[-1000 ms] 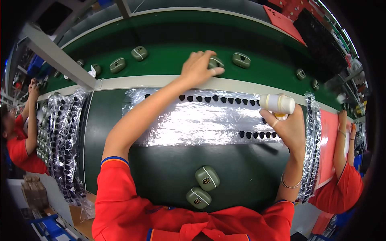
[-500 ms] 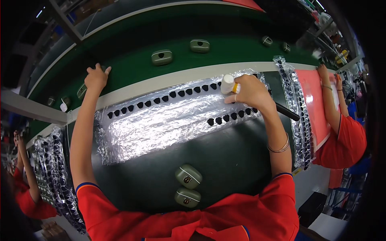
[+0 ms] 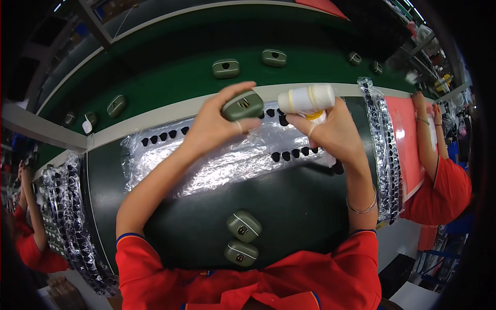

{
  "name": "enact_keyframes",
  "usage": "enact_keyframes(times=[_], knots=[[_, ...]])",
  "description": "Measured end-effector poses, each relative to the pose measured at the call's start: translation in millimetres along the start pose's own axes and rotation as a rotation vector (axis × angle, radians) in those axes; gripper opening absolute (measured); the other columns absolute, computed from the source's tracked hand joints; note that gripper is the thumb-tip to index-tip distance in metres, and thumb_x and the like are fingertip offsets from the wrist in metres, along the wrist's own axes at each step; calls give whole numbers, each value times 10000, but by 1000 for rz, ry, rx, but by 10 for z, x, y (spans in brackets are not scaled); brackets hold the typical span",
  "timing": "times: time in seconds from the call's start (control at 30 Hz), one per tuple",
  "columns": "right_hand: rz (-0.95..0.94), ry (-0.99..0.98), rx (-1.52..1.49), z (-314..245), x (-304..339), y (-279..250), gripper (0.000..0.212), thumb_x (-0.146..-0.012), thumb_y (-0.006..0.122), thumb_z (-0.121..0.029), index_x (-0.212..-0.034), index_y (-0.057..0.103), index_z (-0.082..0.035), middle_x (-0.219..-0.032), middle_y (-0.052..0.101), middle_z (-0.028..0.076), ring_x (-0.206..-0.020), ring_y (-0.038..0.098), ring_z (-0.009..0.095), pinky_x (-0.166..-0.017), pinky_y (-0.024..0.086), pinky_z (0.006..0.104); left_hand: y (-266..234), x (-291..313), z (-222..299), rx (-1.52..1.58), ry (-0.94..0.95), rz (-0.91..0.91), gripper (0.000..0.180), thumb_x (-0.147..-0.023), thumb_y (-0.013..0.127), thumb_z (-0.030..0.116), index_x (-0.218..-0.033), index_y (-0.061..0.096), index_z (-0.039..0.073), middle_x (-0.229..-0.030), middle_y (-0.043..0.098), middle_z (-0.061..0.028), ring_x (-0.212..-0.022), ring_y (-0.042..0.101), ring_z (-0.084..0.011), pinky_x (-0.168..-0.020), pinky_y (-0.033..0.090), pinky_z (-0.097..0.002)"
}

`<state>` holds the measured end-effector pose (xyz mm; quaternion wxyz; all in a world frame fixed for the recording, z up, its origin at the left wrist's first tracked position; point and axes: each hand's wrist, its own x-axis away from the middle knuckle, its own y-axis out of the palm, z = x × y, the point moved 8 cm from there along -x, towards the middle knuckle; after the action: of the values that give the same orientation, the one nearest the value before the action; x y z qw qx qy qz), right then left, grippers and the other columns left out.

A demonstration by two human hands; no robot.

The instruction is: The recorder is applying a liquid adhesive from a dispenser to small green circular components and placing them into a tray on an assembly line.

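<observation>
My left hand (image 3: pixel 219 126) holds up a small olive-green rounded case (image 3: pixel 243 105) between thumb and fingers. My right hand (image 3: pixel 333 132) grips a white bottle (image 3: pixel 306 99) with a yellow collar, tipped sideways with its nozzle end close to the case. Both hands are raised over a crinkled clear plastic sheet (image 3: pixel 206 165) carrying rows of small black pieces (image 3: pixel 292 154). Two more olive-green cases (image 3: pixel 243 226) (image 3: pixel 241 252) lie on the dark work mat near my chest.
A green conveyor belt (image 3: pixel 170 77) beyond the pale table edge carries several olive-green cases (image 3: pixel 226 68). Plastic trays of black parts stand at left (image 3: pixel 67 222) and right (image 3: pixel 380 150). People in red shirts work at the left (image 3: pixel 28 243) and right (image 3: pixel 439 175).
My left hand came back from the conveyor with a green case and lifted it to the centre. My right hand raised the white bottle off the plastic sheet to meet it.
</observation>
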<state>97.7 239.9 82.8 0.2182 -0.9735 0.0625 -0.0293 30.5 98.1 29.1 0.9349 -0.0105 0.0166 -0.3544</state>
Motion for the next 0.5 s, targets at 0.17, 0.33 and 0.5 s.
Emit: enact_keyframes(times=[0.17, 0.33, 0.5], knots=[[53, -257, 15, -97, 69, 124, 274, -699, 680, -74, -939, 567, -4, -793, 592, 47, -562, 533, 63, -398, 415, 185, 388, 205, 47, 153, -1, -107, 607, -694, 610, -121, -1210, 346, 58, -1163, 413, -63, -1107, 448, -178, -831, 503, -296], [11, -319, 71, -170, 119, 209, 250, -684, 689, -58, -887, 585, 44, -865, 595, 122, -786, 608, 244, -702, 471, 305, 401, 269, 73, 200, 14, -100, 550, -713, 619, -84, -1168, 346, 60, -1084, 470, -88, -965, 553, -176, -777, 509, -275], [15, -266, 40, -113, 121, 207, 259, -670, 696, -47, -880, 580, 50, -878, 587, 124, -807, 603, 252, -717, 469, 314, 444, 302, 50, 316, -159, -161, 550, -729, 629, -54, -1174, 331, 72, -1040, 492, -97, -826, 589, -157, -675, 529, -270]])
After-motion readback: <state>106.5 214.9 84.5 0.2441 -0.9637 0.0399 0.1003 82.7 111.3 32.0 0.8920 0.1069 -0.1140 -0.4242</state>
